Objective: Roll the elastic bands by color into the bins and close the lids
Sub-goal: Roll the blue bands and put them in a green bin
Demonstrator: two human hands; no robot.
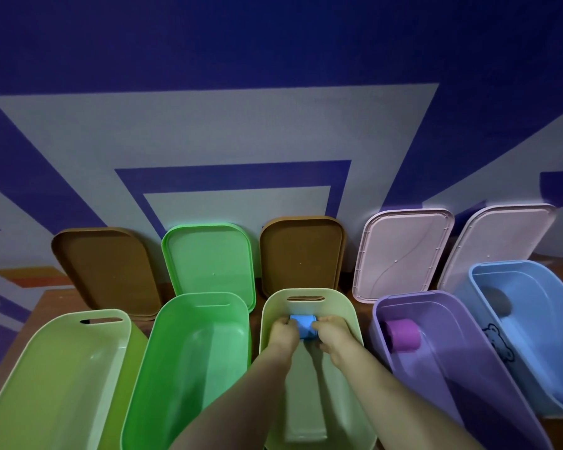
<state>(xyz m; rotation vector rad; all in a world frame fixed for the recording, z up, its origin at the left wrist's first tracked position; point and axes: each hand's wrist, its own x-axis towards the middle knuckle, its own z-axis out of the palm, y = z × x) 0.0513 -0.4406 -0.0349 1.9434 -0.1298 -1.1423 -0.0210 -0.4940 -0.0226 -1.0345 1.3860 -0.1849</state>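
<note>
Five bins stand open in a row in the head view, their lids propped behind them against the patterned wall. Both hands are down inside the pale middle bin (pixel 349 319). The left hand (pixel 283 332) and right hand (pixel 330 332) each close their grip on one end of the blue roll (pixel 302 326), fingers curled round it, and it sits between them near the bin's far wall. Next door, the purple roll (pixel 403 334) already lies in the purple bin (pixel 468 368), so that colour looks settled. The bright green bin (pixel 208 352) and the far-left pale bin (pixel 62 368) show no band. A dark round shape sits in the blue bin (pixel 550 336), and I cannot tell what it is. My read is that the sorting is midway, with the blue band wound up but in the wrong colour's bin. The next move calls for lifting it clear of the rim, carrying it right across the purple bin and setting it in the blue one. One hand could manage that alone. No lid is on yet, so the pink lid (pixel 498 245) behind the blue bin waits its turn.
</note>
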